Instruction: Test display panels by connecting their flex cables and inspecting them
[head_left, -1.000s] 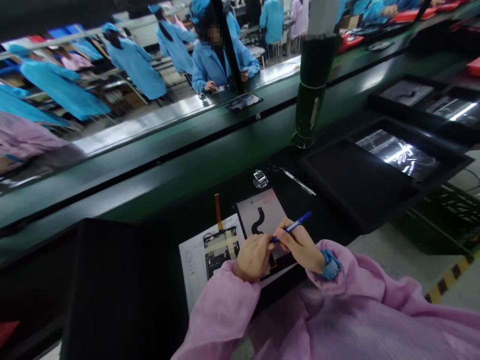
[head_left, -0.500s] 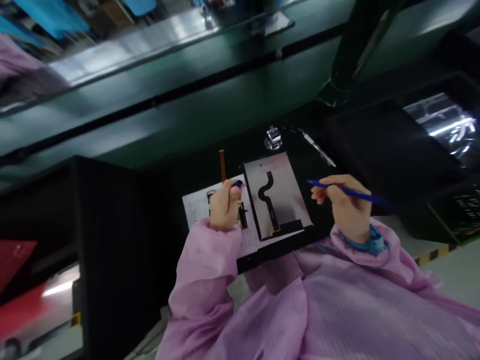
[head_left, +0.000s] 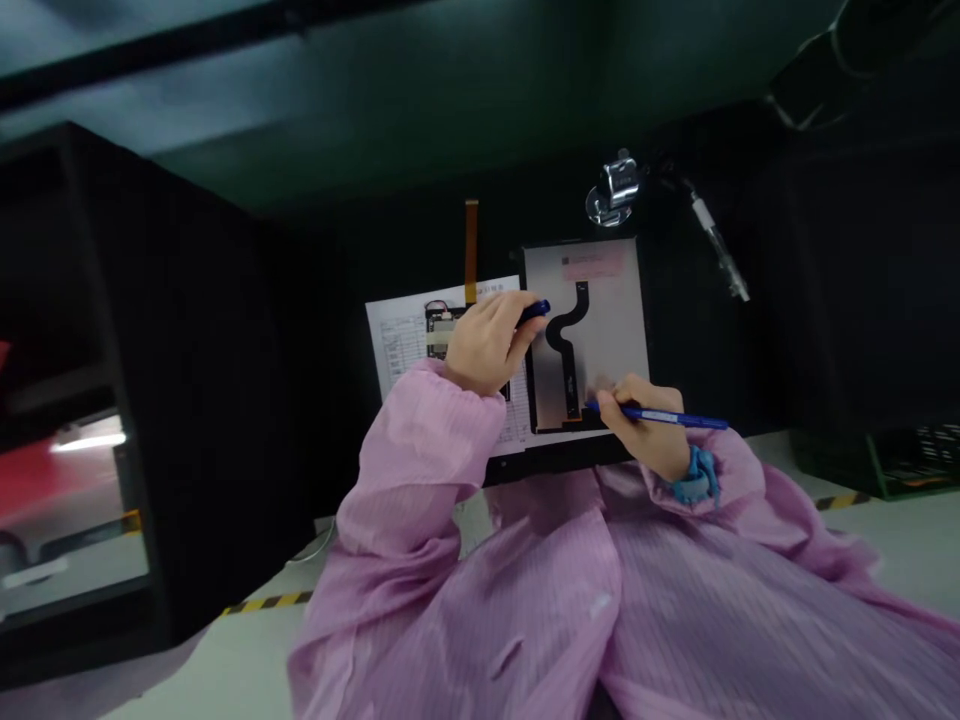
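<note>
A blue pen [head_left: 675, 416] is pinched in my right hand [head_left: 651, 425], its tip at the lower part of a grey display panel [head_left: 609, 330]. On the panel lies a curved black flex cable [head_left: 568, 365], and a pinkish label shows near its top. My left hand [head_left: 487, 340] is closed around a blue pen cap [head_left: 534, 312], close to the panel's left edge. Beneath that hand lie printed paper sheets [head_left: 397, 335] and a small circuit board [head_left: 439, 328], which the hand partly covers. An orange-brown ribbon cable [head_left: 471, 245] runs up from the board.
Beyond the panel stands a shiny metal dispenser-like piece [head_left: 619, 185], with a white-and-clear pen-like tool [head_left: 716, 245] to its right. A tall black shelf box [head_left: 187, 400] rises on the left. A green crate [head_left: 862, 465] sits low at the right.
My right hand has brought the pen left and down onto the panel. My left hand, with the cap, has shifted toward the panel's edge. The view has tilted downward.
</note>
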